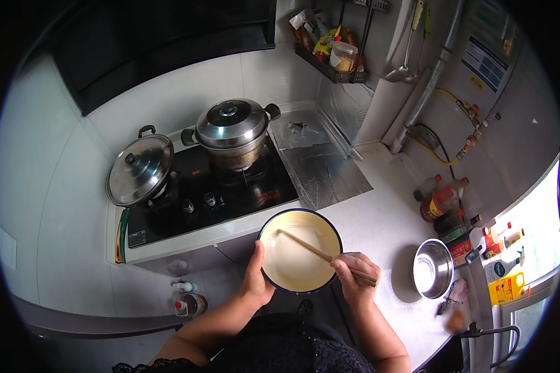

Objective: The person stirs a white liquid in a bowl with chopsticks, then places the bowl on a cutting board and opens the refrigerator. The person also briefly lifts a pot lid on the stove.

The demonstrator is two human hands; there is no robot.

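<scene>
A cream enamel bowl (292,268) with a dark blue rim is held up in front of me, with a pale, smooth mixture in it. My left hand (256,280) grips its left side, thumb up near the rim and the other fingers hidden beneath. Wooden chopsticks (308,245) are closed in my right hand (356,278), at the bowl's right edge. They slant to the left across the bowl, and their tips reach the mixture. Whether they are one or two sticks at the tip is hard to make out.
A lidded steel pot (231,140) and a lidded wok (140,170) stand on the black gas hob (230,208). On the white counter (379,217) to the right are a steel bowl (434,268) and several bottles (442,202). A wire rack (339,73) hangs in the far corner.
</scene>
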